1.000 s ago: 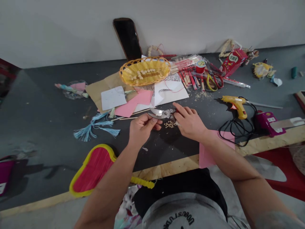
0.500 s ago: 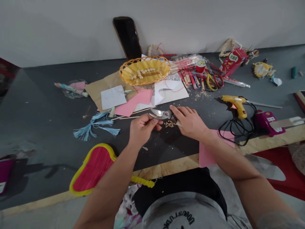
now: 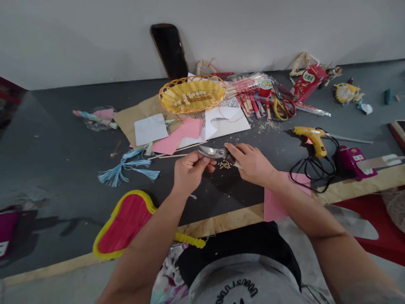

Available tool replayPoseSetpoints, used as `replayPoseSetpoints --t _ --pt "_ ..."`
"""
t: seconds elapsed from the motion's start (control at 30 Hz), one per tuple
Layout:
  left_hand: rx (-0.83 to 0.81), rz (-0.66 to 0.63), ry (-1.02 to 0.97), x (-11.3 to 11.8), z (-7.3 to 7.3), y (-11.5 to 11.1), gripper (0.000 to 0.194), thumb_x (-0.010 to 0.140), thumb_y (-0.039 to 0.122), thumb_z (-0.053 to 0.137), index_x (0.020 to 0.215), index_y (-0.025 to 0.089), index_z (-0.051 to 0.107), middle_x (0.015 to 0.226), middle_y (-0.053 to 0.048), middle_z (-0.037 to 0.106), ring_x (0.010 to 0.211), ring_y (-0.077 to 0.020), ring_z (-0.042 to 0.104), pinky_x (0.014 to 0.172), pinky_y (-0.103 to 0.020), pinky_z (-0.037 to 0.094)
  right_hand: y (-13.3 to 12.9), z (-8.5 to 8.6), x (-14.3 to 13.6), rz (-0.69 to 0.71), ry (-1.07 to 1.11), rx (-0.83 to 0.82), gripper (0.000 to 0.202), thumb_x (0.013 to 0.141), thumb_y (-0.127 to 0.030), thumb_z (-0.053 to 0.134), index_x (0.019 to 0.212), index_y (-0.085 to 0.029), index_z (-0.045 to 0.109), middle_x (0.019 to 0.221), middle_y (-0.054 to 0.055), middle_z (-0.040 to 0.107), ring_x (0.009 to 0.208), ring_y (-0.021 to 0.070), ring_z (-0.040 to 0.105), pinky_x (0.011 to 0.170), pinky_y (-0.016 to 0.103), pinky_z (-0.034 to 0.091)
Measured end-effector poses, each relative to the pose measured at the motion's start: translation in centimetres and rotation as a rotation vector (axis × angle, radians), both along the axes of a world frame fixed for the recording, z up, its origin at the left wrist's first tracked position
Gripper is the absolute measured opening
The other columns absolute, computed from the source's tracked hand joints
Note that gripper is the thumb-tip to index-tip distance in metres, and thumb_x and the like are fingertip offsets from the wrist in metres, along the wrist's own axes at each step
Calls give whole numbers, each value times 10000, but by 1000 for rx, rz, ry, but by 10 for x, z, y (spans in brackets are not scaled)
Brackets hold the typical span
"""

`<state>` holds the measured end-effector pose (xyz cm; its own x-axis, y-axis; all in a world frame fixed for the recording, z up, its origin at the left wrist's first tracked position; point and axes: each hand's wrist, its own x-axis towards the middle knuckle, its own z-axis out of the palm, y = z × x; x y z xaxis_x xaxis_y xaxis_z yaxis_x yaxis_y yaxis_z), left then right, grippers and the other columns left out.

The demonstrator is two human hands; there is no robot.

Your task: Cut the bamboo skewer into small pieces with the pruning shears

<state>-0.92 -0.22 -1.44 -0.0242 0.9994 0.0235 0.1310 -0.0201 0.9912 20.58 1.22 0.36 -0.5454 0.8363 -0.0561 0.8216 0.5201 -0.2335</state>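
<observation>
My right hand (image 3: 255, 164) is wrapped round the handles of metal pruning shears (image 3: 210, 150), whose blades point left and stand apart. At the blade tips my left hand (image 3: 191, 169) is closed in a pinch. A thin wooden stick (image 3: 172, 156) runs into it from the left; the end between the fingers is hidden. Just below the shears lies a small pile of cut wooden bits (image 3: 225, 164). A yellow woven basket (image 3: 202, 101) holding small pale pieces stands behind my hands, on top of papers.
A yellow glue gun (image 3: 311, 137) with a black cable lies right, near a purple box (image 3: 356, 162). Scissors (image 3: 280, 109) and wrapped sticks are at the back. Blue tassels (image 3: 126, 166) and a red-and-yellow fan-shaped piece (image 3: 125, 223) lie left. A phone (image 3: 170, 50) leans on the wall.
Almost nothing differs. Both hands and the shears stay in the same place, with only a very slight shift of the whole view.
</observation>
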Motion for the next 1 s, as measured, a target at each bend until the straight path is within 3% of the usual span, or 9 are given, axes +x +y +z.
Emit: replayPoseSetpoints --t 0.1,0.2,0.37,0.63,0.8,0.9,1.0 --pt "42 8 -9 -1 1 1 182 851 317 682 768 163 732 706 -36 760 577 -130 688 615 -236 555 -2 -2 -3 17 6 -22 593 922 -185 431 1514 -196 400 1190 117 668 969 260 636 820 360 483" --pt "-20 -5 -61 0 3 2 221 832 378 713 808 159 737 742 -47 768 548 -129 673 591 -245 555 0 -5 -2 -1 10 40 585 923 -180 446 1507 -199 413 1229 123 666 1061 271 616 860 360 468" --pt "-110 -7 -98 2 -1 7 312 780 461 757 848 157 737 733 -52 756 528 -126 649 559 -246 553 16 -12 16 -174 53 147 498 943 -210 460 1440 -188 483 1220 131 676 1073 285 612 897 386 459" --pt "-136 26 -120 3 -5 9 345 773 496 759 872 167 735 751 -49 742 539 -116 631 549 -237 551 35 -17 41 -382 -43 155 565 898 -451 648 1394 -212 521 1164 149 667 1070 342 574 828 436 481" --pt "-143 75 -188 5 -1 11 405 710 527 796 846 155 716 718 -41 728 521 -107 609 523 -231 537 32 -15 39 -366 -13 155 529 897 -510 642 1329 -210 590 1283 151 625 1151 376 529 882 505 490" --pt "-155 92 -245 3 -1 13 424 698 540 796 840 155 690 720 -31 718 524 -99 600 516 -224 529 37 -6 29 -241 85 229 422 947 -381 575 1317 -179 597 1358 152 578 1220 365 498 968 519 468" --pt "-154 123 -295 -2 -2 16 416 704 541 784 808 161 651 725 -20 701 534 -91 596 514 -209 523 60 6 12 -129 263 214 415 952 -250 513 1350 -137 549 1285 165 614 1139 296 564 1013 484 450"
